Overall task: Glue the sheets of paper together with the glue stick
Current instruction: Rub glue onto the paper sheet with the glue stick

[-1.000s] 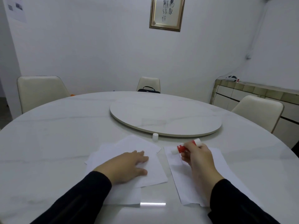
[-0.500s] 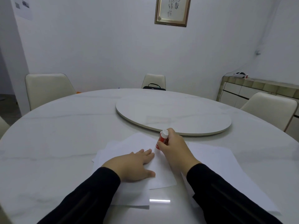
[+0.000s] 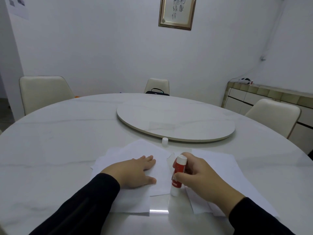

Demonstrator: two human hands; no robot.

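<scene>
White paper sheets lie overlapped on the table in front of me: a left pile [image 3: 135, 150] and a right sheet [image 3: 218, 163]. My left hand [image 3: 133, 172] rests flat on the top sheet of the left pile, fingers straight. My right hand [image 3: 201, 177] grips a red and white glue stick [image 3: 177, 173], held nearly upright. The stick's lower white end touches the right edge of that top sheet near its front corner. The stick's white cap [image 3: 164, 141] stands alone on the table beyond the papers.
The round white marble table [image 3: 50, 150] carries a raised turntable [image 3: 176, 121] in its middle, just behind the cap. Cream chairs [image 3: 42, 92] stand around the table, one with a black bag [image 3: 157, 92] at the far side. A sideboard [image 3: 271, 97] stands at right.
My right hand has drawn the glue stick back toward me along the right edge of the left top sheet, after moving it there from the right sheet. My left hand stays pressed on the paper.
</scene>
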